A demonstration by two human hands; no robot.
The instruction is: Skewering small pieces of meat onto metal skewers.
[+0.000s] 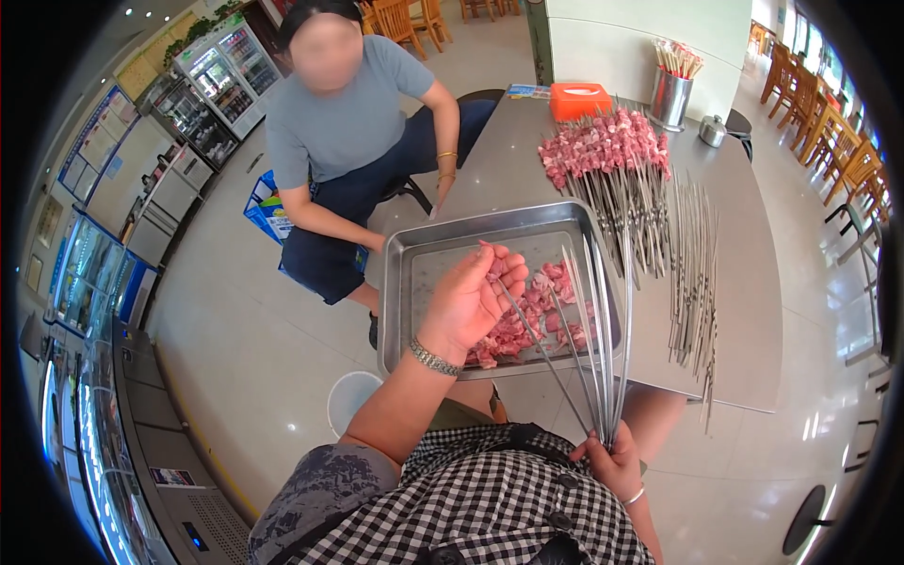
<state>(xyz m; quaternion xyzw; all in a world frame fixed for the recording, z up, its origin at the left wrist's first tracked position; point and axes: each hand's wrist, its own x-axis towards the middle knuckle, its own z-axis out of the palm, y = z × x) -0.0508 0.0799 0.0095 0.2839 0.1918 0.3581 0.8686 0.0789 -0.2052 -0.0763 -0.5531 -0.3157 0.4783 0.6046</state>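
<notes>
My left hand (474, 299), palm turned up with fingers curled, pinches a small piece of raw meat (496, 269) at the tip end of one metal skewer. Low on the right, my right hand (614, 463) is closed around the lower ends of several long metal skewers (603, 377), which fan upward over the tray. Below both hands, a deep metal tray (405, 273) rests at the table's edge, with cut raw meat (508, 341) heaped in its near right part. My left hand and wrist hide some of the meat.
Many loaded meat skewers (607, 151) lie on the grey table (749, 282), beside bare metal skewers (692, 282). Behind them stand an orange tissue box (579, 102), a metal canister of sticks (670, 99) and a small lidded pot (713, 131). A seated person (348, 122) reaches to the tray's far left.
</notes>
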